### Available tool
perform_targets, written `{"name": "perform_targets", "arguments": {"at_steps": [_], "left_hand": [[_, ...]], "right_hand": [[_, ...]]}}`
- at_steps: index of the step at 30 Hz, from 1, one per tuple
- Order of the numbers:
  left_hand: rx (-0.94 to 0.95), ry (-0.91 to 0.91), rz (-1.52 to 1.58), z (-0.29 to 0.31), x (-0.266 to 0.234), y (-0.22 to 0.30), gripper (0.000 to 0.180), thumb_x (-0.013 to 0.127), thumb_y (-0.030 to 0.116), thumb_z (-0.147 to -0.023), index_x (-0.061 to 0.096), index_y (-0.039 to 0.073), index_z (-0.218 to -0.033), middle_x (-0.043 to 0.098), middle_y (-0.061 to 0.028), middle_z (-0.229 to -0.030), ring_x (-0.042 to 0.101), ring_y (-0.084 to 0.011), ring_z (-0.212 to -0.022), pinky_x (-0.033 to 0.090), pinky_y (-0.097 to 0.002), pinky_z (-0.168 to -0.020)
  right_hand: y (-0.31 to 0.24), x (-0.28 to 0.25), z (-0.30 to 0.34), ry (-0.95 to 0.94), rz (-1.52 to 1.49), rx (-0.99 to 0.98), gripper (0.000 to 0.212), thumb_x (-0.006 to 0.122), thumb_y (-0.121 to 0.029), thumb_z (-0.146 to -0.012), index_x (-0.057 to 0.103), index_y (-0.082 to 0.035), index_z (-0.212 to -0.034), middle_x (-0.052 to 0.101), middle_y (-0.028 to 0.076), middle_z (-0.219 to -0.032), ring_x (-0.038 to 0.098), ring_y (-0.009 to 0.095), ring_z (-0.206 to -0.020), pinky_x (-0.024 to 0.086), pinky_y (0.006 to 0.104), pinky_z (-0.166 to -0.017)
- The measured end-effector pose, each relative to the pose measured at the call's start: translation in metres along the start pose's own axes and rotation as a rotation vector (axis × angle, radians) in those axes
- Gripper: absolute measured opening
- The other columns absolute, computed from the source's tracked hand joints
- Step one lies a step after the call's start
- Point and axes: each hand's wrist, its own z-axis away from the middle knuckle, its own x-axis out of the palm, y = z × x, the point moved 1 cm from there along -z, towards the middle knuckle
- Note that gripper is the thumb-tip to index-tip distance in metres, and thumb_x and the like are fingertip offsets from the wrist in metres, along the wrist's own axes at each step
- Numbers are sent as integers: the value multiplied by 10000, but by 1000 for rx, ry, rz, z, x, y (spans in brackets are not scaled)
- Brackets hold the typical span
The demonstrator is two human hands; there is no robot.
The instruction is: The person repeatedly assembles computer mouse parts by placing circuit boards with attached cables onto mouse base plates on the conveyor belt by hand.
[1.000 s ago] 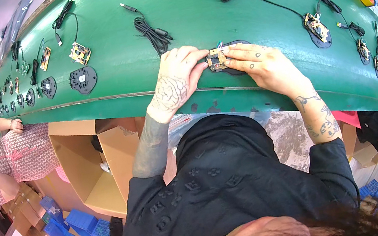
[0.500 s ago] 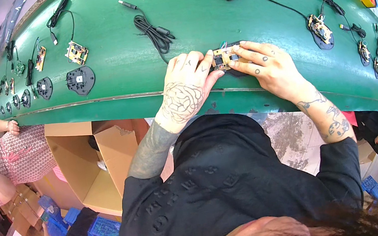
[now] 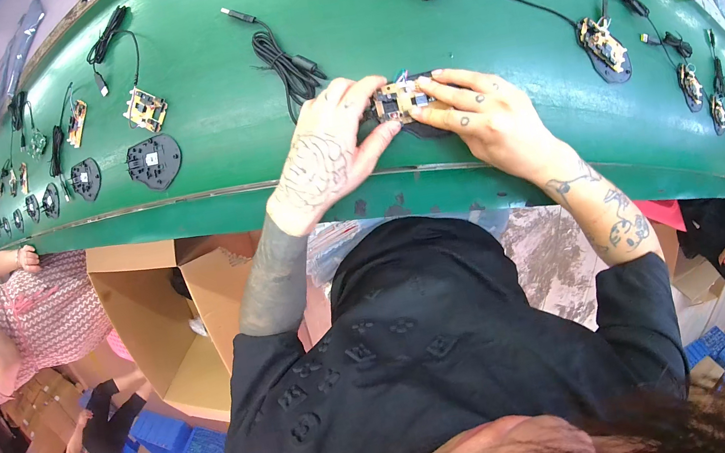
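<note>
Over the near edge of the green work surface, a small tan circuit board (image 3: 404, 102) with black parts and thin coloured wires rests on a dark mouse base (image 3: 429, 128). My left hand (image 3: 322, 151) grips the board's left end, thumb near and fingers far. From the right, my right hand (image 3: 499, 120) has its fingers on the board's right end and the base, partly covering both. A coiled black cable (image 3: 285, 63) with a USB plug lies beyond my left hand and runs down behind it.
To the left lie a black mouse base (image 3: 154, 162) and a loose circuit board (image 3: 145, 109) with its cable. A mouse base with a board (image 3: 603, 50) on it lies at right, cabled. Cardboard box (image 3: 158, 330) stands below the edge. Other people sit on both sides.
Both my hands have shifted left together with the board and base. My left thumb and fingers have spread further apart at the board's left end, baring more of it.
</note>
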Motion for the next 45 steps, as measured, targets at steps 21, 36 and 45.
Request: {"name": "perform_targets", "arguments": {"at_steps": [21,36,45], "left_hand": [[-32,-41,46,-14,7,-4,382,788,280,-798,630,111,-1102,537,-58,-840,576,-228,-791,467,-371,-714],[120,207,-27,0,21,-14,377,763,401,-774,652,138,-1020,601,-66,-899,627,-259,-851,482,-411,-700],[138,260,79,2,52,-23,446,817,399,-675,656,165,-1019,584,-36,-943,596,-253,-930,429,-404,-804]], "right_hand": [[20,2,2,8,-157,-94,313,734,-39,-778,737,-145,-1072,684,42,-1247,639,249,-1142,580,360,-879],[16,-8,-29,-131,-275,242,153,723,-59,-796,732,-43,-948,686,164,-1165,702,293,-923,580,360,-781],[25,-10,-25,-194,-344,226,129,719,8,-768,701,12,-896,688,170,-1125,688,321,-974,571,383,-811]]}}
